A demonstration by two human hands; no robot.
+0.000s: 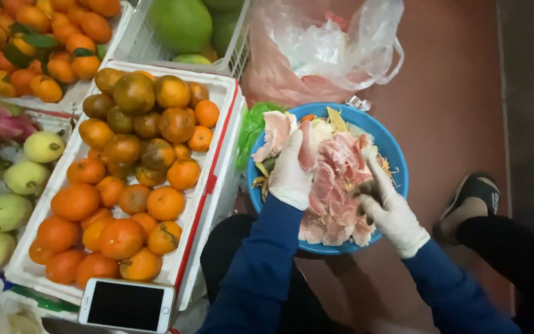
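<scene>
A round blue basin [394,152] on the floor is heaped with pink and white fruit peelings [335,185]. My left hand [290,170], in a white glove, presses on a large piece of pink peel at the basin's left side. In its own white glove, my right hand [389,207] is closed around something thin over the right side of the heap; I cannot tell what it is. Both arms wear blue sleeves.
A white foam box [217,179] of oranges stands left of the basin, a white phone [127,305] on its near corner. Farther left lie pale green fruits [26,177] and dragon fruit. Green pomelos [180,23] and plastic bags [329,49] sit behind. A shoe [472,196] rests at right.
</scene>
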